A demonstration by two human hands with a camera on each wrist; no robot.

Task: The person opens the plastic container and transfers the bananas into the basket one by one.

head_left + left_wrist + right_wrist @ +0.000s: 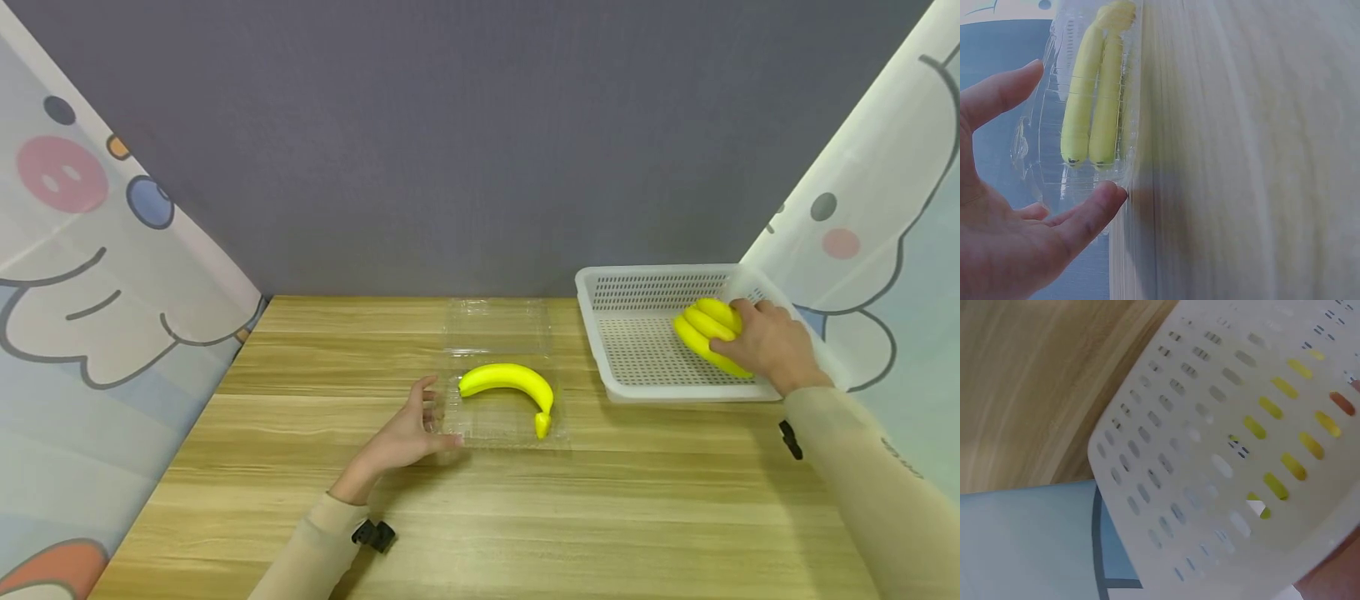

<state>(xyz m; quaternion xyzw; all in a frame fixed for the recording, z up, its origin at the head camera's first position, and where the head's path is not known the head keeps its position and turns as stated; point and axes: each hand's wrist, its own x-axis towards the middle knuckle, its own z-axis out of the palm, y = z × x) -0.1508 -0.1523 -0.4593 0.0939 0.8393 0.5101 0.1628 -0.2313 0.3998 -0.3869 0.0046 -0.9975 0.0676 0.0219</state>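
A clear plastic clamshell box [498,421] lies with its lid open on the table. In it rests a yellow banana bunch [513,377]. From above one banana of it shows; the left wrist view shows at least two stacked bananas [1107,106]. My left hand [408,429] is at the box's left end, thumb by the front corner, fingers [1094,209] loosely spread and touching the edge. Inside a white basket [600,342] at the right, my right hand [772,342] grips another banana bunch [705,329]. The basket wall [1166,431] mostly hides that grip in the right wrist view.
The wooden table [300,400] ends at a grey back wall [450,167]. Cartoon-printed sheets [97,250] stand at both sides. The basket is near the table's back right corner, close to the right sheet.
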